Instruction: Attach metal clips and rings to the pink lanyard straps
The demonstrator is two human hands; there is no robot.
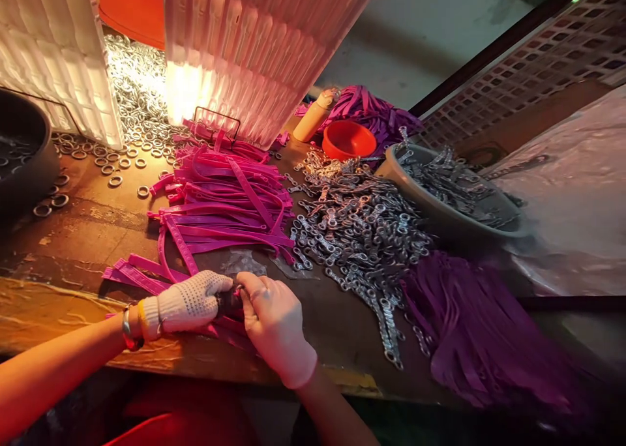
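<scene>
My left hand [188, 304], in a dotted white work glove, is closed near the table's front edge, thumb and fingertips pressed together. My right hand [276, 325], in a pale glove, meets it fingertip to fingertip. A bit of pink strap [238, 291] shows at the right fingertips. Between the hands is a small dark thing [225, 300], mostly covered by the fingers. More pink straps lie under and behind my hands, in a heaped pile [229, 198]. Right of the pile lies a mound of linked metal clasps [362, 218].
Metal rings [115, 180] are strewn at the left, beside a dark bowl [29, 165]. Corrugated translucent panels [244, 48] stand at the back. A red bowl [349, 139] and a grey basin [425, 205] of clasps sit behind. Purple straps [474, 328] hang over the right edge.
</scene>
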